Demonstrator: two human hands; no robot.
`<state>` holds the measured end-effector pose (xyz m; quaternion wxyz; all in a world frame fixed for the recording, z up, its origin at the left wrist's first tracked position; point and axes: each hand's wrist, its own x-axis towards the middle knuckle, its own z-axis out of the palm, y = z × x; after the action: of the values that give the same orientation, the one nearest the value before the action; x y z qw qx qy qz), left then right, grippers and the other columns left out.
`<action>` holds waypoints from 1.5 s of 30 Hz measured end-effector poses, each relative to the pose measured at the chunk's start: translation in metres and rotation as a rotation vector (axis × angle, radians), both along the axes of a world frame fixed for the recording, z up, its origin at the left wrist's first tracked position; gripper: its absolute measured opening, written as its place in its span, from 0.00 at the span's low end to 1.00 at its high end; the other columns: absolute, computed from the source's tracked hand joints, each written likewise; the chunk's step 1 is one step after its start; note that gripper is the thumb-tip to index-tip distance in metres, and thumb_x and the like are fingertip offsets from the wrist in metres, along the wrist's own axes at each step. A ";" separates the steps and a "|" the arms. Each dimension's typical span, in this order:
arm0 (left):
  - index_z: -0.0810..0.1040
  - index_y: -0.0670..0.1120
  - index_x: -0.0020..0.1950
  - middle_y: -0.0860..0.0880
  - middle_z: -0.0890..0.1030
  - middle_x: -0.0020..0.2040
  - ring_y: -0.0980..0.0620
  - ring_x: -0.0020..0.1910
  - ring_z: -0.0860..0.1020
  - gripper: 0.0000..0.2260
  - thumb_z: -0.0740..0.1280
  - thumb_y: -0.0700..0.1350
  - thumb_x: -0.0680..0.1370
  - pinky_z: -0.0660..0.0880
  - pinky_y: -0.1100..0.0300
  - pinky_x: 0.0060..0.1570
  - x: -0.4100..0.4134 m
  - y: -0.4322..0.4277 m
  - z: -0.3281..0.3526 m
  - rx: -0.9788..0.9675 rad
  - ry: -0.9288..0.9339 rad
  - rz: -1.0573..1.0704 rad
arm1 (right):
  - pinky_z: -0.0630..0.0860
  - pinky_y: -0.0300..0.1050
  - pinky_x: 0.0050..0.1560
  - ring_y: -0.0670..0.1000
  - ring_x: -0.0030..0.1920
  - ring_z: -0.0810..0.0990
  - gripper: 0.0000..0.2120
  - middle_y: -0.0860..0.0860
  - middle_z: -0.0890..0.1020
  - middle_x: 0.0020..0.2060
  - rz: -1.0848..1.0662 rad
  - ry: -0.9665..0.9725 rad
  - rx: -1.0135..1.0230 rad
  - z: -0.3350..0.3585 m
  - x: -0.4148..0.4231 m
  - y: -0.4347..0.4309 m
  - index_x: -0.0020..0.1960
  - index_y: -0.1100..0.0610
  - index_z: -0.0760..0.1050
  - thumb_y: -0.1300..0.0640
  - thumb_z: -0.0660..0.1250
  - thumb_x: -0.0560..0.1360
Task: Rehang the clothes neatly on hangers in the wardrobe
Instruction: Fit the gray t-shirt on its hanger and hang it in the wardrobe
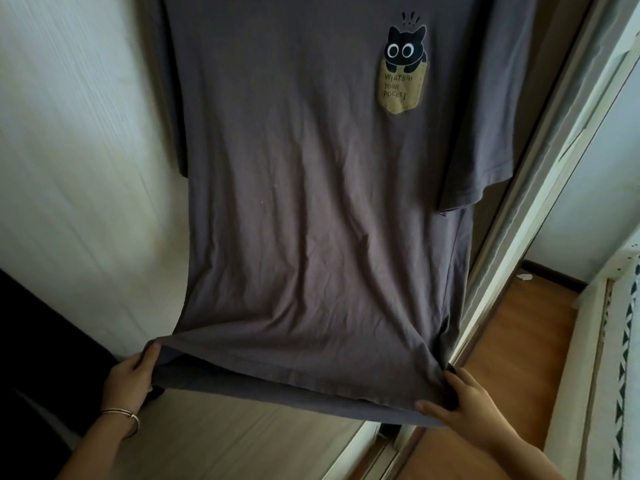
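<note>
A grey-brown T-shirt (pixel 311 202) hangs inside the wardrobe, its top cut off by the frame so the hanger is hidden. A black cat in a tan pocket (pixel 403 71) is printed on its chest. My left hand (pixel 133 374) grips the hem at the lower left corner. At the lower right corner my right hand (pixel 453 400) pinches the hem. Between them the hem is pulled taut and drawn toward me.
A white wardrobe panel (pixel 79 168) stands at the left. The sliding door frame (pixel 526 209) and its floor track (pixel 367 445) run along the right. Wooden floor (pixel 519 341) lies beyond, with a patterned bed edge (pixel 620 341) far right. Something dark (pixel 31 341) sits lower left.
</note>
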<state>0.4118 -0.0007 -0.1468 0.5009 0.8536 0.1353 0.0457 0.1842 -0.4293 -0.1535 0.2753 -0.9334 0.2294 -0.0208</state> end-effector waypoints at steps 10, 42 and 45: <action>0.79 0.32 0.46 0.31 0.80 0.48 0.33 0.51 0.76 0.24 0.64 0.55 0.76 0.69 0.52 0.45 -0.009 -0.021 0.037 0.158 -0.114 -0.081 | 0.72 0.42 0.57 0.45 0.67 0.70 0.65 0.43 0.64 0.70 -0.047 0.137 -0.173 0.020 0.006 0.013 0.70 0.49 0.63 0.16 0.34 0.42; 0.82 0.49 0.34 0.46 0.83 0.28 0.50 0.27 0.82 0.25 0.78 0.55 0.40 0.76 0.60 0.18 -0.034 0.015 -0.042 -0.967 0.183 -0.052 | 0.66 0.21 0.46 0.46 0.45 0.77 0.37 0.46 0.75 0.41 -0.641 -0.143 0.301 -0.041 -0.053 -0.050 0.50 0.29 0.64 0.73 0.65 0.69; 0.66 0.22 0.60 0.24 0.76 0.53 0.51 0.58 0.79 0.41 0.73 0.56 0.67 0.81 0.52 0.33 -0.041 0.017 -0.066 -0.829 0.081 -0.103 | 0.71 0.40 0.53 0.61 0.47 0.76 0.24 0.52 0.74 0.43 -0.598 -0.149 0.144 -0.026 -0.055 -0.033 0.53 0.49 0.70 0.75 0.65 0.68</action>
<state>0.3704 0.0163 -0.2130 0.7979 0.5866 0.1190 -0.0713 0.1293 -0.4626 -0.1798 0.3383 -0.7984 0.4739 -0.1531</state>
